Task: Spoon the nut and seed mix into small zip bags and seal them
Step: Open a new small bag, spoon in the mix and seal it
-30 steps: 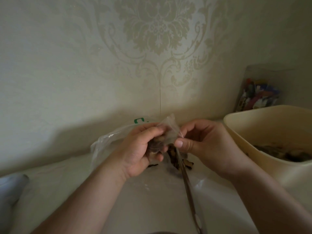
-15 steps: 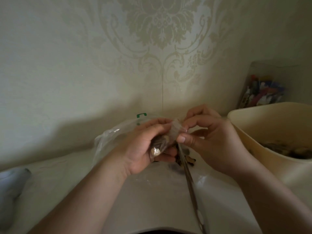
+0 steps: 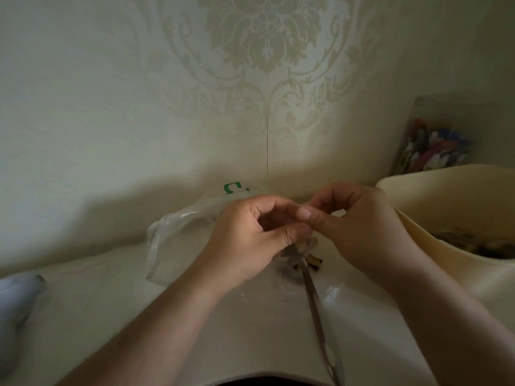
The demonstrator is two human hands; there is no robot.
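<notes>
My left hand (image 3: 250,238) and my right hand (image 3: 351,221) meet above the table, thumbs and fingers pinching the top of a small zip bag (image 3: 299,247). The bag is mostly hidden by my fingers; its filled lower part with brown nut and seed mix hangs just below them. A metal spoon (image 3: 315,299) lies on the white table (image 3: 117,307), its bowl under my hands with some mix on it. The cream tub (image 3: 418,207) at the right holds the dark nut and seed mix (image 3: 473,243).
A larger clear plastic bag (image 3: 178,232) with green print lies behind my left hand against the patterned wall. A clear container of colourful items (image 3: 434,149) stands behind the tub. A pale blue-white object (image 3: 16,299) sits at the left table edge.
The small bag has turned from lying sideways in my left hand to hanging below both hands. My fingers have closed together over its top edge, hiding most of it.
</notes>
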